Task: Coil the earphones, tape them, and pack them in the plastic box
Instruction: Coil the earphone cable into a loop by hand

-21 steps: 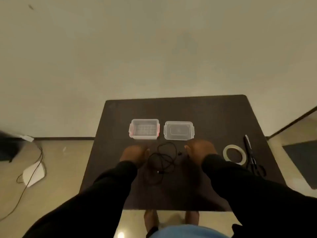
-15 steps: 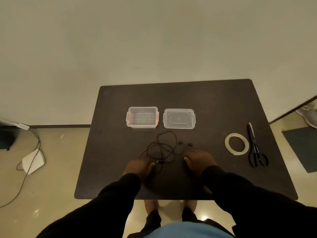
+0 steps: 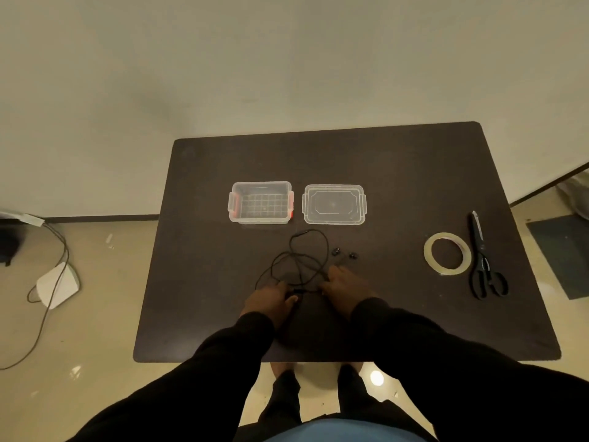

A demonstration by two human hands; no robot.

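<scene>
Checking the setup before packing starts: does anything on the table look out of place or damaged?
Nothing stands out. The plastic box sits open beside its lid, the earphones lie loose, and the tape and scissors rest neatly.

No writing, label, brand, number or sign can be read anywhere in this view. The plastic box (image 3: 260, 203), its lid (image 3: 333, 204), the tape roll (image 3: 447, 253) and the scissors (image 3: 483, 262) on the table (image 3: 197, 250) show no legible marks, and the picture is too dim and coarse to make out any fine print on them.
</scene>
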